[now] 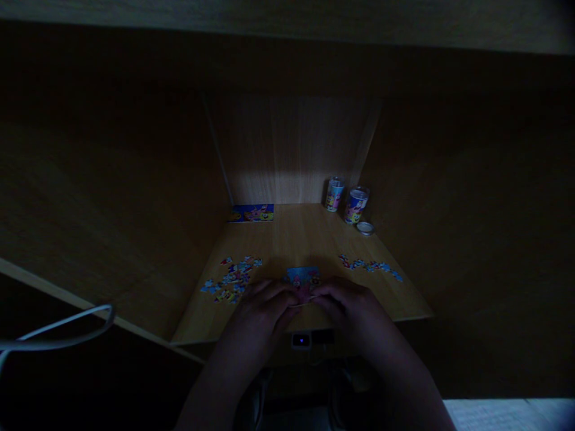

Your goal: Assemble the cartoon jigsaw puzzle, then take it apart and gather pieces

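Near the front edge of the wooden shelf [300,239], both my hands grip a small, partly joined jigsaw puzzle [302,276] with a pale blue top and cartoon figures. My left hand [266,305] pinches its lower left side, my right hand [347,299] its lower right. The puzzle's near edge is tilted up a little, and my fingers hide its corners. To the left of my left hand lies a loose heap of jigsaw pieces [236,278]. Beyond my right hand, more jigsaw pieces [371,265] form a slanting row.
Two cartoon-printed cans [333,196] [355,206] with clear tops stand at the back right, beside a round metal lid [365,228]. A blue picture card [251,213] lies at the back left. Dark side panels enclose the shelf. A white cable [58,341] hangs at left.
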Demonstrator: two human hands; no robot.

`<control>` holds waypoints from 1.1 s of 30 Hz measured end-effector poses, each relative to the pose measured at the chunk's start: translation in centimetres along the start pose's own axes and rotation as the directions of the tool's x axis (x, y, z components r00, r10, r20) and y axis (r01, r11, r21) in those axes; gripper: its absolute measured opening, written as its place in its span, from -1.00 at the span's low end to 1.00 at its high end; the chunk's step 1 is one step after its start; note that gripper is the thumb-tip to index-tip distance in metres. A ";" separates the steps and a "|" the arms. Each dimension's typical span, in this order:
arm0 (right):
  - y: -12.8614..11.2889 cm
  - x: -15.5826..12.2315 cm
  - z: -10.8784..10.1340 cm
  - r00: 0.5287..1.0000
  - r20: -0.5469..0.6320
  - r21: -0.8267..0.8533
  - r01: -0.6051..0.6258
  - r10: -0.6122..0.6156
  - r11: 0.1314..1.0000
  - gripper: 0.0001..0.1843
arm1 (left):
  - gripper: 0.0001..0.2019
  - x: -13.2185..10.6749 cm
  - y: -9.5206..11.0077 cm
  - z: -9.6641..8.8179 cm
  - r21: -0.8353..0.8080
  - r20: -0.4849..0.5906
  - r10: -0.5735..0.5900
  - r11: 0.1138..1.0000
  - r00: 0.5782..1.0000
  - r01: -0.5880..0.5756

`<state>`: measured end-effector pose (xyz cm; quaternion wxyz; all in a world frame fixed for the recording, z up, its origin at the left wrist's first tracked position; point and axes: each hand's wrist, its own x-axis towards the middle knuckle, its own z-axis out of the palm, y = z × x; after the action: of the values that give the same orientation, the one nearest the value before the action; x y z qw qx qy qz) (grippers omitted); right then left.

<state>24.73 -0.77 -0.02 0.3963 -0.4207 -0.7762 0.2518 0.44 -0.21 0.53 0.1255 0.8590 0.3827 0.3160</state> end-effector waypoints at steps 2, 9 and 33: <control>0.0 -0.1 0.0 0.999 -0.007 -0.019 -0.036 0.036 0.999 -0.78 | -0.82 0.0 0.0 0.0 -0.014 0.016 0.010 1.000 1.000 -0.010; 0.0 -0.1 0.2 0.998 0.034 -0.106 -0.043 0.047 0.993 -0.80 | -0.86 -0.1 -0.2 0.2 0.006 0.078 0.000 1.000 0.997 -0.001; -0.1 -0.5 -0.7 0.989 0.090 -0.097 0.128 -0.119 0.987 -0.74 | -0.64 -0.1 1.0 0.6 0.187 0.129 -0.024 0.982 0.991 0.000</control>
<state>25.40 -1.27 0.22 0.3560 -0.3805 -0.8287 0.2042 1.37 -0.94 0.54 0.0713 0.8836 0.4067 0.2211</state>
